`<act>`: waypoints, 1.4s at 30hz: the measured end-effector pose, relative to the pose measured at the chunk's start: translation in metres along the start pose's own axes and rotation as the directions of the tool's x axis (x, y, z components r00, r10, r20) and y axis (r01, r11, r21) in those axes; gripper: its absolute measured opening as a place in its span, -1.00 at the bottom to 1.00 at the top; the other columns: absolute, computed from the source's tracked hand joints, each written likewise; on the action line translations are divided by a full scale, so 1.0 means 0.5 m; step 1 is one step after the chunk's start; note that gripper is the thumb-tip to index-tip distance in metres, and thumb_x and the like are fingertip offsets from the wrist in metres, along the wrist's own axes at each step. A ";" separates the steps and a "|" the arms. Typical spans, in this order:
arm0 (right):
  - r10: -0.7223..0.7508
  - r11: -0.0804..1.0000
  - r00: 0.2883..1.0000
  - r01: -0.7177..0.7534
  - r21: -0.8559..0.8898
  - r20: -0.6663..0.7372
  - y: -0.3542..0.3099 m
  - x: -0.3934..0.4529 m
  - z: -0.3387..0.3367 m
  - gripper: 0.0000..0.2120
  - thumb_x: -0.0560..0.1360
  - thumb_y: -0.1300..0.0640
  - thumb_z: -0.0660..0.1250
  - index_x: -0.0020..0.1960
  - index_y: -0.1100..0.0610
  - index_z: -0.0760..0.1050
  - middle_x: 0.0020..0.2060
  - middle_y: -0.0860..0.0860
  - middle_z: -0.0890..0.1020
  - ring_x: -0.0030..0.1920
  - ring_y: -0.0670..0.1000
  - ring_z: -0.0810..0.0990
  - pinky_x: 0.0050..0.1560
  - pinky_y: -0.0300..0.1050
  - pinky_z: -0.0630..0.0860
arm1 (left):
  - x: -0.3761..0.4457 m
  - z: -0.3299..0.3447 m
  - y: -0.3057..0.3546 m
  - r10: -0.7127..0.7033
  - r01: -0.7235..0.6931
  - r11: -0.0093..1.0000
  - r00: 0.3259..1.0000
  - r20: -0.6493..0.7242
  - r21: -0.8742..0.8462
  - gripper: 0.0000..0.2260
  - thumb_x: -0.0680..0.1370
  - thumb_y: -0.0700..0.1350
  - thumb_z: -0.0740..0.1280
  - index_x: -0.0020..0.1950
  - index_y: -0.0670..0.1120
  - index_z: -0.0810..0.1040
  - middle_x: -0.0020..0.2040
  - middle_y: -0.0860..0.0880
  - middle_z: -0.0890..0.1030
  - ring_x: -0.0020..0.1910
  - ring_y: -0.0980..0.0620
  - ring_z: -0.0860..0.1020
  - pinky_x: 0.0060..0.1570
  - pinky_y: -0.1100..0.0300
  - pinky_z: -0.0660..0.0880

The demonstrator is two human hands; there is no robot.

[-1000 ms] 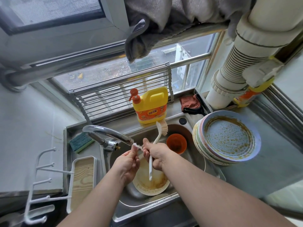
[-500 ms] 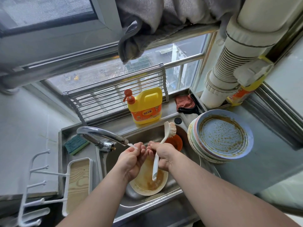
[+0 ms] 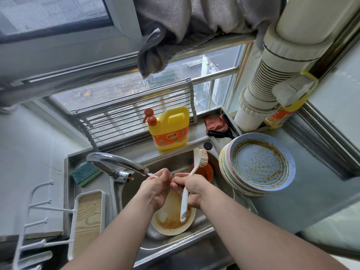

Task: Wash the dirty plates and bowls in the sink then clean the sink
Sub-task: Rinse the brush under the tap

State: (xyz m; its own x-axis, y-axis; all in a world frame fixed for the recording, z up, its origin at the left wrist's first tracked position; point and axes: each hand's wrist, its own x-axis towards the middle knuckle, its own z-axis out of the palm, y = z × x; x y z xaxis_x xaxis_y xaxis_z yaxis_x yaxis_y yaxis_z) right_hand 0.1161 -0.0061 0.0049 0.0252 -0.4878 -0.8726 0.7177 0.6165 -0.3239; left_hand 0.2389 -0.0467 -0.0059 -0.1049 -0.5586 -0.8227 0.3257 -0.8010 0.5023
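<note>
My right hand [image 3: 194, 189] grips the white handle of a dish brush [image 3: 201, 158], bristle head up and handle end hanging over a cream plate [image 3: 173, 221] smeared with brown sauce in the steel sink [image 3: 175, 243]. Beside it, touching its fingers, my left hand [image 3: 155, 189] sits under the water stream from the faucet [image 3: 116, 161], fingers loosely bent, nothing seen in them. An orange bowl [image 3: 207, 172] lies in the sink behind the brush. A stack of dirty plates [image 3: 259, 163] stands on the counter to the right, the top one blue with sauce.
A yellow detergent bottle [image 3: 169, 129] stands on the sink's back ledge before a metal roll-up rack [image 3: 126, 117]. A green sponge [image 3: 85, 173] lies left of the faucet, a white tray with hooks [image 3: 87, 211] below it. A red cloth [image 3: 215, 123] and white pipe [image 3: 259, 106] fill the back right corner.
My hands have come together under the tap. The brush has tilted, its head swinging right and its handle end lower over the plate. Water keeps running.
</note>
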 end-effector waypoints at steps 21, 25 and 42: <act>-0.017 1.000 1.000 0.017 -0.006 -0.021 -0.003 0.002 0.018 -0.96 0.60 0.35 0.41 0.04 0.29 0.62 -0.22 0.20 0.73 -0.32 0.02 0.70 -0.36 -0.20 0.64 | 0.000 0.021 0.006 -0.008 0.005 0.999 0.998 -0.059 -0.049 -0.70 0.74 0.00 0.24 0.01 -0.19 0.60 -0.39 -0.01 0.45 -0.47 0.10 0.39 -0.48 0.26 0.46; -0.040 0.999 0.996 0.040 0.002 -0.076 -0.003 0.010 0.019 -0.90 0.63 0.25 0.40 0.11 0.27 0.62 -0.21 0.17 0.72 -0.35 -0.04 0.65 -0.35 -0.21 0.61 | -0.003 0.020 0.007 0.044 -0.044 0.999 0.999 -0.010 0.014 -0.80 0.63 -0.17 0.42 0.18 -0.27 0.58 -0.28 -0.16 0.61 -0.49 0.04 0.51 -0.53 0.21 0.53; -0.154 0.983 0.988 0.150 -0.109 -0.030 0.019 0.007 0.070 -0.92 0.60 0.27 0.45 0.04 0.27 0.59 -0.36 0.11 0.62 -0.38 -0.03 0.59 -0.31 -0.22 0.61 | 0.019 -0.015 0.015 -0.043 0.062 0.995 0.975 -0.219 0.084 -0.50 0.50 0.34 0.43 -0.15 -0.13 0.61 -0.48 0.01 0.46 -0.60 0.12 0.36 -0.61 0.32 0.27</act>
State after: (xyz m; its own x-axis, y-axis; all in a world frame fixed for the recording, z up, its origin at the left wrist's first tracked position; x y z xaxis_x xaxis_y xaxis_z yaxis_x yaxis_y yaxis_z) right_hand 0.1473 -0.0237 0.0117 -0.1066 -0.5582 -0.8229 0.6335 0.5997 -0.4889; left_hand 0.2475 -0.0564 -0.0118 0.0893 -0.4633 -0.8817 0.2388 -0.8495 0.4705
